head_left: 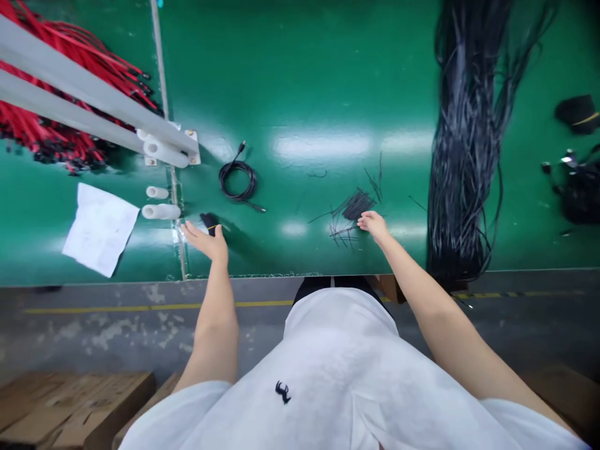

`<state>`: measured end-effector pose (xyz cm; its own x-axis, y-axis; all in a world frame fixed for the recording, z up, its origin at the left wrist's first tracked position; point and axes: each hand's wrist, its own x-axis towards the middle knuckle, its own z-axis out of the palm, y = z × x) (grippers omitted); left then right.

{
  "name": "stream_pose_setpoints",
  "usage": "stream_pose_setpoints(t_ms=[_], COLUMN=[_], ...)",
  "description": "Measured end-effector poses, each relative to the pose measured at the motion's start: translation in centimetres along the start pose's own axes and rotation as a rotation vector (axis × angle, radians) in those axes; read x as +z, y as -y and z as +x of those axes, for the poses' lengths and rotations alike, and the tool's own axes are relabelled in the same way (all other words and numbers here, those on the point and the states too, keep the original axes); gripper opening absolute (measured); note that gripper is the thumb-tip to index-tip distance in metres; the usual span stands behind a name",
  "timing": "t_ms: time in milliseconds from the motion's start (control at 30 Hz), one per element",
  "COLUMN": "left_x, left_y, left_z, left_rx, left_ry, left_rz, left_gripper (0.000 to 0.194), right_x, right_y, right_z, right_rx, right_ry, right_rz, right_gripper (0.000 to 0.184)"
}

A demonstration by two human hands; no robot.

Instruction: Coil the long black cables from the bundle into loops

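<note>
My left hand is at the front left of the green table, fingers stretched out and thumb apart. Between thumb and fingers, just beyond the palm, a small black bundle with a yellow band is visible; I cannot tell whether the hand touches it. My right hand is at the near edge of a loose pile of thin black ties, its fingers bent close together. What they pinch, if anything, is too small to make out. A coiled black cable lies beyond my left hand.
A thick bunch of black cables lies to the right, with more black bundles farther off. Left are white rollers, a white sheet, slanting metal bars and red cables. Cardboard boxes stand on the floor.
</note>
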<state>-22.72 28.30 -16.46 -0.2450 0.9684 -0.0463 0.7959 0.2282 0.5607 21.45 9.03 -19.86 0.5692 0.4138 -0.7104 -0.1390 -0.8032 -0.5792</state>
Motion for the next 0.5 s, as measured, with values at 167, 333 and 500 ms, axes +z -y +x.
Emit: stream_pose_setpoints(t_ms=[167,333,500], left_x=[0.3,1.6,2.1], left_y=[-0.7,-0.7,-3.8], left_z=[-0.1,0.7,-3.8], left_rx=[-0.299,-0.429,-0.410], left_ry=[0.160,0.169,0.276], left_rz=[0.002,-0.104,-0.396], left_gripper=[0.028,0.019,0.012], right_x=[0.2,-1.3,0.5], right_y=[-0.3,-3.2,-2.8], right_z=[-1.1,-3.5,-6.9], right_rx=[-0.018,-0.024,-0.064], right_ry=[-0.014,0.016,0.219], right_rz=[0.098,0.112,0.066], right_gripper=[0.012,0.013,0.020])
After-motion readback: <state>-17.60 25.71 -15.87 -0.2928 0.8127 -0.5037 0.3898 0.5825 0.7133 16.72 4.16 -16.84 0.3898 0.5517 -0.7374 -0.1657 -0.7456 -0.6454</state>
